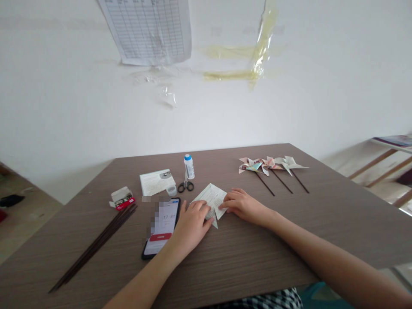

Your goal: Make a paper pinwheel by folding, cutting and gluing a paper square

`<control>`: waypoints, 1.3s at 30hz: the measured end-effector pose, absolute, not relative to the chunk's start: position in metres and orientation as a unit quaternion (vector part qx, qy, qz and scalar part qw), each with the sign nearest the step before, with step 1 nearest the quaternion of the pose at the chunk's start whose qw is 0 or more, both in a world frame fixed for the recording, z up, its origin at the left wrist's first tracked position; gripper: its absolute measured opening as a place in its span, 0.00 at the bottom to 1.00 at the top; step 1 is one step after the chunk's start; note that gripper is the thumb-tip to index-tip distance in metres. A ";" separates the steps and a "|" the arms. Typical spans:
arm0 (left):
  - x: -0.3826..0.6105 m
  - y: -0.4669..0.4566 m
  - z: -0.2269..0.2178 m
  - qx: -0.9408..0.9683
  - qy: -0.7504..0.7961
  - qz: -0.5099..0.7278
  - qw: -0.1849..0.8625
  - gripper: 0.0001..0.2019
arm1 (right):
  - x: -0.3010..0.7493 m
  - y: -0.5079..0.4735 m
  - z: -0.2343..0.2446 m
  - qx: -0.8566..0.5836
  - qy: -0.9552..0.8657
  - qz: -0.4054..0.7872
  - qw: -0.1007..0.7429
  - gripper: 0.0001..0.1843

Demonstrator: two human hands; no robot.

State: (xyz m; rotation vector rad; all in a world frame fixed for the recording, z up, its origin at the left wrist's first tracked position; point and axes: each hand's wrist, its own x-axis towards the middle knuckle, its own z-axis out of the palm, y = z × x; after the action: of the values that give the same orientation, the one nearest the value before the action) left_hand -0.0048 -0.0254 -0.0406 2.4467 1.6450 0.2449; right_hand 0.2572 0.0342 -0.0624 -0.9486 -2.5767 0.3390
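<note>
A printed paper square [212, 195] with slits cut in from its corners lies on the brown table in front of me. My left hand [194, 219] rests on the paper's left side, fingers spread and pressing it down. At the right edge, my right hand [241, 206] has its fingers curled over the paper and pinches it near a slit; its thumb tip is partly hidden. Just beyond the paper are black-handled scissors [186, 186] and a white glue bottle with a blue cap [189, 167]. A phone [161, 229] showing a timer lies beside my left wrist.
Three paper pinwheels [272, 165] on dark sticks lie at the back right. To the left are a bundle of dark sticks [93, 249], an opened small red-and-white box [122, 198], a stack of printed paper [156, 182] and a small clear cup [171, 189]. A white wall stands behind the table [322, 210].
</note>
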 end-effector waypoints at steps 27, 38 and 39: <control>-0.005 -0.022 -0.052 0.807 0.565 0.148 0.084 0.22 | 0.239 0.019 -0.078 -0.490 -0.840 0.130 0.193 0.14; 0.000 -0.027 -0.034 0.817 0.557 0.099 0.114 0.29 | 0.235 0.014 -0.072 -0.522 -0.826 0.118 0.178 0.05; 0.001 -0.027 -0.034 0.818 0.556 0.095 0.112 0.28 | 0.235 0.013 -0.070 -0.523 -0.826 0.119 0.175 0.06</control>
State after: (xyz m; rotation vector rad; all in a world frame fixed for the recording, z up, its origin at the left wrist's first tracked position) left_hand 0.0006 -0.0275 -0.0341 2.4021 1.6330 0.2785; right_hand 0.2347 0.0133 -0.0705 -1.4817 -2.3395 0.3366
